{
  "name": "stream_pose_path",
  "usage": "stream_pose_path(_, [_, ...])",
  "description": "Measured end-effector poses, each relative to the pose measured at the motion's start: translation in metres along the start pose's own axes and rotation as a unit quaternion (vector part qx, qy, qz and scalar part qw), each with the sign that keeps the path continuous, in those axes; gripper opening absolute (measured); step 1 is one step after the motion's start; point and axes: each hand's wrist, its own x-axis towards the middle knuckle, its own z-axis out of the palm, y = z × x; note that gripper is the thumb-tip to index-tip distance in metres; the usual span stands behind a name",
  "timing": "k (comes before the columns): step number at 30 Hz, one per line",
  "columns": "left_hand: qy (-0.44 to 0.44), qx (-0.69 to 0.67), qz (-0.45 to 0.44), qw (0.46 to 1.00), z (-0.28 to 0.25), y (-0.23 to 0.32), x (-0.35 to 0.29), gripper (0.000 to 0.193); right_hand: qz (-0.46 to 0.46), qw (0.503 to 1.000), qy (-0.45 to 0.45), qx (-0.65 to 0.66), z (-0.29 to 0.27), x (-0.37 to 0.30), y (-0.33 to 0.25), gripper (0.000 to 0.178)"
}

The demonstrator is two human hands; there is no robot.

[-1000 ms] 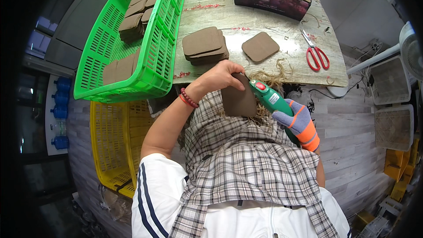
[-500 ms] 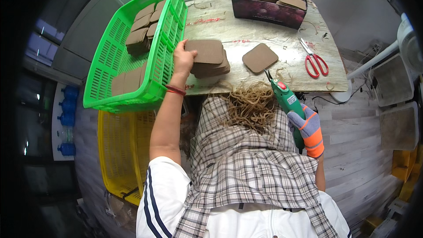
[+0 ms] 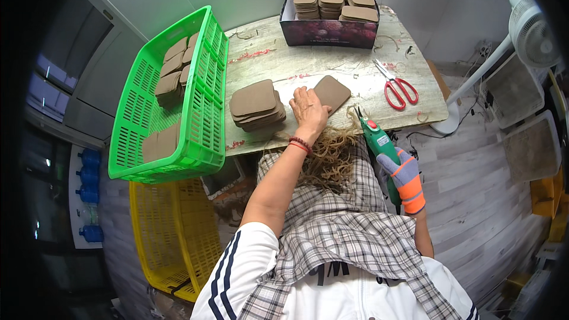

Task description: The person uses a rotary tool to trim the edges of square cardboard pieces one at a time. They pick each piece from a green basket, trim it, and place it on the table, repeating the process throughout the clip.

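My left hand (image 3: 309,109) is bare, with its fingers spread, at the left edge of a single brown rounded-square pad (image 3: 333,93). The thumb lies over the pad's near edge. To the left of that hand stands a stack of similar brown pads (image 3: 253,99). In a grey and orange glove, my right hand (image 3: 405,179) is closed around a green handheld electric cutter (image 3: 376,136) with a red button. Its dark blades point up at the table edge, just right of the pad. A heap of curled brown trimmings (image 3: 332,157) rests on my checked apron.
A green crate (image 3: 204,104) with stacked pads stands at the left, above a yellow crate (image 3: 178,231). At the table's back is a dark flowered box (image 3: 326,34) full of pads. Red-handled scissors (image 3: 400,93) lie at the right. A white fan (image 3: 527,29) stands beyond.
My left hand has moved right, from the pad stack to the single pad. The right hand still holds the cutter. The whole view has shifted slightly.
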Motion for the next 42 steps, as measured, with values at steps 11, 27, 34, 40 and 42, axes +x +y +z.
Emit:
stream_pose_path(11, [-0.018, -0.720, -0.176, 0.671, 0.001, -0.002, -0.018, 0.039, -0.002, 1.000, 0.012, -0.007, 0.004, -0.001, -0.004, 0.022])
stream_pose_path(27, [0.029, -0.938, -0.203, 0.278, -0.024, 0.038, -0.027, 0.037, -0.043, 0.999, 0.008, -0.017, 0.031, -0.011, -0.028, 0.023])
stream_pose_path(34, [-0.020, -0.930, -0.223, 0.292, -0.015, 0.043, -0.043, 0.039, -0.038, 0.999, 0.010, -0.004, 0.028, -0.010, -0.028, 0.021])
stream_pose_path(40, [-0.061, -0.918, -0.220, 0.324, -0.001, 0.045, -0.068, 0.034, -0.042, 0.999, 0.028, 0.014, 0.024, -0.007, -0.032, 0.025])
stream_pose_path(42, [-0.078, -0.911, -0.224, 0.339, 0.002, 0.041, -0.075, 0.033, -0.033, 0.999, 0.031, 0.028, 0.022, -0.006, -0.034, 0.026])
